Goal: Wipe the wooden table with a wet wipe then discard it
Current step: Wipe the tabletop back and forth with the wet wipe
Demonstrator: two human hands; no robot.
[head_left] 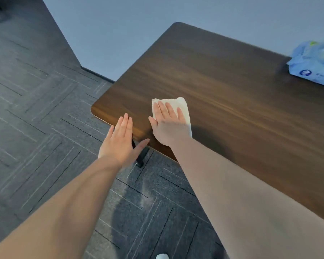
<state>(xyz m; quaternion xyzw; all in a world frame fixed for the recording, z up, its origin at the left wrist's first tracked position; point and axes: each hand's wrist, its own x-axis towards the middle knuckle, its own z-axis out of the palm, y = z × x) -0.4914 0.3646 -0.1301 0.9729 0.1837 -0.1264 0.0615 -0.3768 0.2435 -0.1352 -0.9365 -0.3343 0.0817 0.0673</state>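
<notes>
A dark wooden table (223, 75) with rounded corners fills the right half of the view. A white wet wipe (183, 107) lies flat on it near the front left corner. My right hand (168, 124) presses down on the wipe with flat, spread fingers, covering most of it. My left hand (120, 141) is flat and holds nothing; its fingertips rest on the table's front edge just left of the wipe, the palm hanging over the floor.
A blue pack of wet wipes (314, 62) sits at the table's far right. A black table leg (141, 156) shows under the front edge. Grey carpet tiles (45, 128) cover the floor, and a pale grey wall (120, 30) stands behind the table.
</notes>
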